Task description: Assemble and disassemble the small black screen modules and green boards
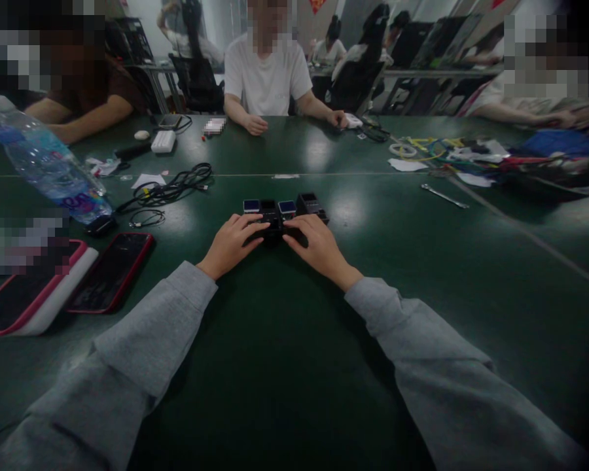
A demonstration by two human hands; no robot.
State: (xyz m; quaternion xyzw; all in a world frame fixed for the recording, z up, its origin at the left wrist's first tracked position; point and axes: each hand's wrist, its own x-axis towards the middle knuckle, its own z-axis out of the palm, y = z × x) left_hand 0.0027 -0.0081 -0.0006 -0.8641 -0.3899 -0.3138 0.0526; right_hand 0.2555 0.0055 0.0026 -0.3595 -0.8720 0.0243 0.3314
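**Both hands on the black modules**

Grey sleeves lead to our left hand (pixel 232 243) and right hand (pixel 318 247), fingers closed narrowly around a black module cluster (pixel 285 210) at mid-desk (pixel 275 366). Leftward, a water bottle (pixel 49 167) lies tilted, part full. Open green surface stretches toward us; a wrench (pixel 444 196) lies well apart, right.

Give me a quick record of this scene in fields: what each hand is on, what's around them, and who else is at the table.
left hand: resting on black modules, fingers curled over them
right hand: on the same cluster
modules: small black blocks, two with blue tops
surface: dark green table
left side: red-cased phone, water bottle lying down, black cables
right side: wrench
others: person in white shirt opposite
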